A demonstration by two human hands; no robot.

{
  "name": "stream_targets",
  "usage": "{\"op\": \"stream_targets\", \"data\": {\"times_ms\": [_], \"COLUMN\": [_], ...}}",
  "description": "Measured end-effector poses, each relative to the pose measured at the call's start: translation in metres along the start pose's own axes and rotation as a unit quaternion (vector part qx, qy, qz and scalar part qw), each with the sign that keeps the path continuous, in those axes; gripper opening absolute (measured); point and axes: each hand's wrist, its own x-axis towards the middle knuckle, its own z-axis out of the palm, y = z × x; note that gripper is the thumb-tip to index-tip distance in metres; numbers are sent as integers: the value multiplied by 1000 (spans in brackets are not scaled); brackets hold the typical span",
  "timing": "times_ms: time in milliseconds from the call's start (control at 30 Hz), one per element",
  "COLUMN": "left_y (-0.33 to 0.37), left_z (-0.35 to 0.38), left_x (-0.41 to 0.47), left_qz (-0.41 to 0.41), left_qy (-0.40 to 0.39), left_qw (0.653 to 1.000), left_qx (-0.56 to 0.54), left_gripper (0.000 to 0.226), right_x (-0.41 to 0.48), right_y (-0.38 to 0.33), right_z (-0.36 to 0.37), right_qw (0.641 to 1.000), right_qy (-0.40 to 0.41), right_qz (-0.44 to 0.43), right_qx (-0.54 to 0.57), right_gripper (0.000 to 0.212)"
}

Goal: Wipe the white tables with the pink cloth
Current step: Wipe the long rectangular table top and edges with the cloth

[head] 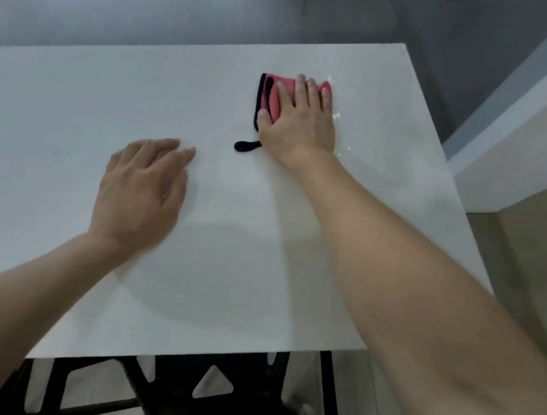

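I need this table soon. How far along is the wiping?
Midway at best. The right hand presses the pink cloth flat near the table's far right corner, where wet droplets show. The left hand rests flat. Nothing marks the rest as wiped.

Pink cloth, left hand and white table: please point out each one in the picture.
pink cloth (275,104): head view, the pink part left of the fingers.
left hand (142,193): head view, the back of the hand.
white table (78,93): head view, bare top.

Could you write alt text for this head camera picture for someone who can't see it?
A person's right hand presses a folded pink cloth flat on a white table near its far right corner. The left hand rests palm-down on the bare tabletop.
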Motion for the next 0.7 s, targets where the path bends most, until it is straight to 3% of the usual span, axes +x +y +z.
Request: {"op": "stream_targets", "data": {"times_ms": [133, 233, 367, 500, 567, 700], "left_y": [8, 16, 37, 66, 90, 130], "left_z": [-4, -5, -1, 10, 14, 29], "left_x": [2, 2, 5, 13, 23, 32], "left_qz": [-16, -35, -76, -102, -76, -24], "left_qy": [-27, -51, -43, -3, -7, -30], "left_qw": [999, 998, 996, 994, 997, 999], "left_qx": [23, 27, 28, 32, 17, 3], "left_gripper": [46, 53, 56, 50, 50, 49], "right_x": [-145, -239, -116, -22, -56, -211], "right_y": [37, 81, 89, 70, 76, 117], "right_z": [2, -7, -10, -12, -8, -10], "right_qw": [994, 996, 998, 1000, 1000, 997], "right_qy": [50, 41, 59, -8, 18, 48], "right_qz": [-92, -84, -16, 7, -7, -50], "right_qx": [23, 14, -25, -14, -4, 20], "right_gripper": [71, 69, 74, 73, 74, 71]}}
